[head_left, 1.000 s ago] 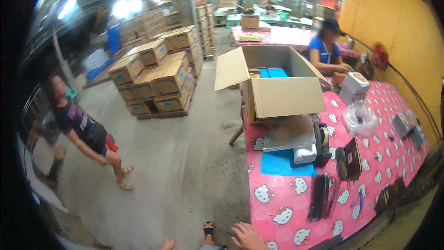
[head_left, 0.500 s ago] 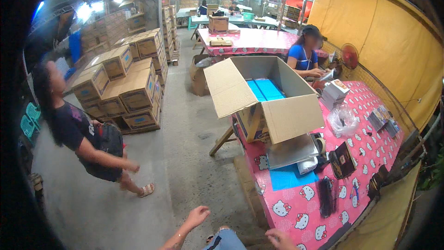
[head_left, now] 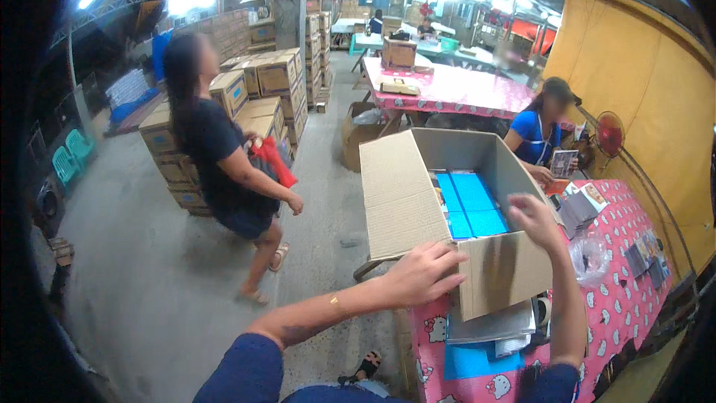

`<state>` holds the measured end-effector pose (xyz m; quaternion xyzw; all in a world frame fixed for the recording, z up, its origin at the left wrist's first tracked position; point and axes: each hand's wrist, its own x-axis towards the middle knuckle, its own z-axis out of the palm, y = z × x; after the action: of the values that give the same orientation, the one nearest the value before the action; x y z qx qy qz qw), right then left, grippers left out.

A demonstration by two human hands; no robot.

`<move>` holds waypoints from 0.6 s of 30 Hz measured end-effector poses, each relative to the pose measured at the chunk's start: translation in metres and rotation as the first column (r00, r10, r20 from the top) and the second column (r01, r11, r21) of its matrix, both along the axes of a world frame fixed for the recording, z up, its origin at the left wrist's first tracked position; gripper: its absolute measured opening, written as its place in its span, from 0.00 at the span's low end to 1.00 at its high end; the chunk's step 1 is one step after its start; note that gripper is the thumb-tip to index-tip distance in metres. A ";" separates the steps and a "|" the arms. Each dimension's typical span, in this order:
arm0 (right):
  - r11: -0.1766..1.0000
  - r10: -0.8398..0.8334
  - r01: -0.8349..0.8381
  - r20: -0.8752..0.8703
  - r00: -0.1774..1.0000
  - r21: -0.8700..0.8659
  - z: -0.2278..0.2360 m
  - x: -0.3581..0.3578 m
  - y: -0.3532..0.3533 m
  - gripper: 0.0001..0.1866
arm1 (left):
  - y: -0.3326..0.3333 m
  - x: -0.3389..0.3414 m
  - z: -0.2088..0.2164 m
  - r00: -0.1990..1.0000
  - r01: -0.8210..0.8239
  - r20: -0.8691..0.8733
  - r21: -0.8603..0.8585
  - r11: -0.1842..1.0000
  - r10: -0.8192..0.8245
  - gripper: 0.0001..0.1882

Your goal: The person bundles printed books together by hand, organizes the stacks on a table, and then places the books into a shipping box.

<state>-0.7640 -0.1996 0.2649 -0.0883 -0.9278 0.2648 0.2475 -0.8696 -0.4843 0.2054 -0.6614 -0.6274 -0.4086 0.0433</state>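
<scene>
An open cardboard box (head_left: 388, 198) stands on the pink table with its flaps folded outward. Inside it lie flat bright-blue packs (head_left: 468, 198) with a dark band across them. At the left edge of the box's front flap (head_left: 503, 272) is my left hand (head_left: 425, 277), fingers stretched and thumb apart; I cannot tell whether it touches the cardboard. My right hand (head_left: 533, 218) hovers at the box's right front side with its fingers loosely spread, slightly blurred, holding nothing. Below the front flap, a stack of silvery-grey sheets (head_left: 488, 325) rests on a blue sheet (head_left: 466, 362).
A co-worker in blue (head_left: 533, 138) sits beyond the box, holding a small printed item. Another person in dark clothes (head_left: 216, 149) walks on the left with a red bag (head_left: 276, 160). Stacked cartons (head_left: 272, 78) stand behind. A clear plastic bag (head_left: 589, 260) lies at right.
Both my hands have risen from low in the picture to the box's front flap and right side. The person on the left has moved rightward. The view has shifted left.
</scene>
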 end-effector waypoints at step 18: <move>0.825 -0.554 0.409 0.699 0.452 0.389 -0.177 -0.183 0.165 0.53 | 0.088 -0.031 -0.040 0.934 -0.111 -0.270 0.406 0.907 0.235 0.18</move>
<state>-0.9467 -0.0344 0.0874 -0.4343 -0.8925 0.0390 -0.1156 -0.9006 -0.3963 0.1658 -0.6373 -0.5769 -0.4082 0.3074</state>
